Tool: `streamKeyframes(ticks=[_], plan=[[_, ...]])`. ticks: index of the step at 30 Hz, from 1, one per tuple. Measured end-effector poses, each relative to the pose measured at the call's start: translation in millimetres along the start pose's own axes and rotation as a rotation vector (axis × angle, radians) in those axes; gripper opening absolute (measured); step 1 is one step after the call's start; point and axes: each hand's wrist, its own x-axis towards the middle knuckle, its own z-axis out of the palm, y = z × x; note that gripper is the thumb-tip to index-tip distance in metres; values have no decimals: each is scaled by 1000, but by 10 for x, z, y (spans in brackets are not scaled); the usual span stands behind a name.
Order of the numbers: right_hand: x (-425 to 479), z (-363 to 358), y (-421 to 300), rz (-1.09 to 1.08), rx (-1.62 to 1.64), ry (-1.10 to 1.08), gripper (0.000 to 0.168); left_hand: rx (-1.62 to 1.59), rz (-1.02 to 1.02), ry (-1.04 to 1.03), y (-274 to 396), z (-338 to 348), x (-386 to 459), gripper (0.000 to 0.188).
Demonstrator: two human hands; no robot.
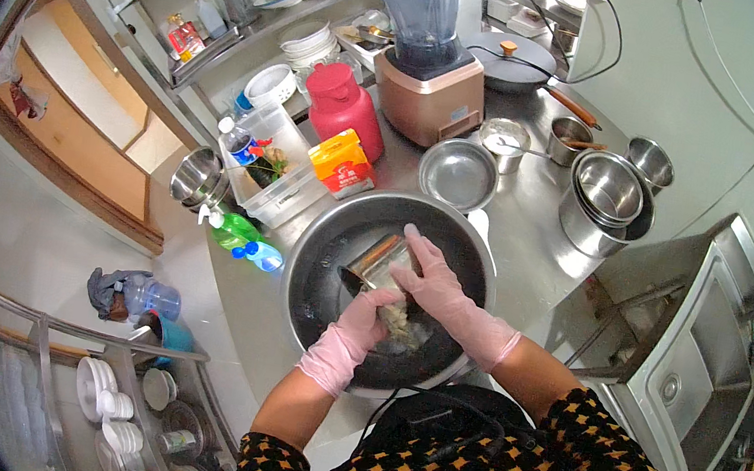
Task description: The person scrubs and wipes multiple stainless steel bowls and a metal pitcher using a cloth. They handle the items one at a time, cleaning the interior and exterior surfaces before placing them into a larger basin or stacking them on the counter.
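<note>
Both my hands wear pink gloves and are over a large round metal basin [300,297] that stands in front of me. My left hand [358,325] grips the lower rim of a shiny metal container [383,265], which is tipped on its side inside the basin. My right hand [430,280] lies against the container's other side, fingers stretched along it. Pale, wet-looking pieces [399,325] are at the container's mouth and below it, in the basin. What they are cannot be told. A white utensil [481,227] lies partly behind the basin's rim.
Behind the basin are an orange-and-red packet [344,162], a red jug [344,108], a shallow metal bowl [458,173] and a blender [426,91]. Nested metal pots [603,195] stand at right, near a sink [687,395]. Spray bottles [233,231] and a clear plastic bin [281,200] are at left.
</note>
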Motion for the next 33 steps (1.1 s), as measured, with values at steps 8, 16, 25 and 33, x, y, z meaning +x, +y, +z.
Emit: streamKeyframes(ticks=[8,16,25,33], plan=[[21,-51,47,189,95,-145,67,966,300,-259,-117,137,88,67],[-37,-109,-102,191,-63,-193,65,1794,-3,-31,-130,233,96,103],[-197,-142,-332,-129,-285,-196,105,1924,219,-290,-39,-91,194,68],[-48,-29,-71,93,-30,-87,96,1103,287,-312,-128,-26,220,68]])
